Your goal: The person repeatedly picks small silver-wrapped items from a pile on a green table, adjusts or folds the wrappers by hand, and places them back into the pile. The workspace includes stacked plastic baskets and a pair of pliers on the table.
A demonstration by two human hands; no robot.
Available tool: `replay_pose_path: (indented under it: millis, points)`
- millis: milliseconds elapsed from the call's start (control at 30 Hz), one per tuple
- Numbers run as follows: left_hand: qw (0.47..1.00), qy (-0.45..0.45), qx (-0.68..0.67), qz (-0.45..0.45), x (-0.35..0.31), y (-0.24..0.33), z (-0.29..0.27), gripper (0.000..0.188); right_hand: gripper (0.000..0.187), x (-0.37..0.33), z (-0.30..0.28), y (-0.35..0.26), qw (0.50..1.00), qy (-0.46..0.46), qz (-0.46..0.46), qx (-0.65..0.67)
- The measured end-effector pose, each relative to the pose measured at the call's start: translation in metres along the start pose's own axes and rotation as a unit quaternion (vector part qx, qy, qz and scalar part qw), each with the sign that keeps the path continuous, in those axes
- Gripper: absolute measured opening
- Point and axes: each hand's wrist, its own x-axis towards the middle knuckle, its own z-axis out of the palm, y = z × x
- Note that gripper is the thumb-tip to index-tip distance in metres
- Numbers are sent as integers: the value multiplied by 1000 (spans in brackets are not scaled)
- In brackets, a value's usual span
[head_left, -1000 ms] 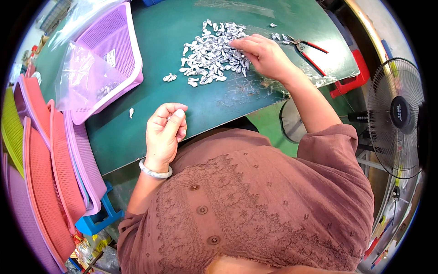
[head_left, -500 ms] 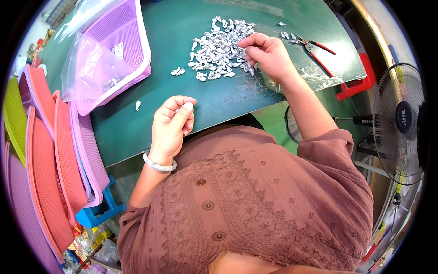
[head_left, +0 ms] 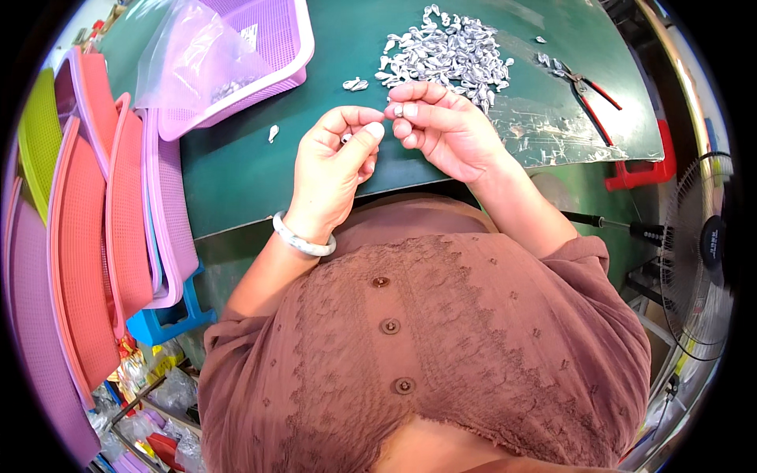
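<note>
My two hands meet above the near part of the green table, fingertips almost touching. Between thumb and forefinger, my right hand (head_left: pixel 445 130) pinches a small silver piece (head_left: pixel 398 112). My left hand (head_left: pixel 335 162) is closed, its thumb against the forefinger; a bit of a small shiny piece (head_left: pixel 345 139) shows in the curled fingers, mostly hidden. Just beyond the hands lies a heap of small silver teardrop-shaped pieces (head_left: pixel 445 55). A few more lie apart: a small group (head_left: pixel 356 83) left of the heap and a single piece (head_left: pixel 273 133) farther left.
Red-handled pliers (head_left: pixel 591 102) lie on the right of the green table (head_left: pixel 236 181), beside a few loose pieces. A purple basket (head_left: pixel 296 75) with a clear plastic bag (head_left: pixel 185 71) stands at left. Stacked baskets (head_left: pixel 87 236) fill the left side; a fan (head_left: pixel 698 252) stands right.
My right hand has come back from the heap toward my left hand and now pinches a silver piece. My left hand has risen slightly toward it. The view has shifted, moving the table contents rightward.
</note>
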Motion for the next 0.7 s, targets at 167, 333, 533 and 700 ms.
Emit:
replay_pose_path:
  millis: [167,333,533,700]
  points:
    - [999,10,24,31,-3,3,3,13,17,2,5,10,1000,-17,15,9]
    - [998,-5,35,59,-2,0,0,13,18,4,4,15,999,-15,25,19]
    - [996,-7,38,76,0,-1,0,13,18,5,4,17,999,-11,27,15]
    - [991,1,82,108,-1,1,4,11,18,6,2,17,999,-24,35,8]
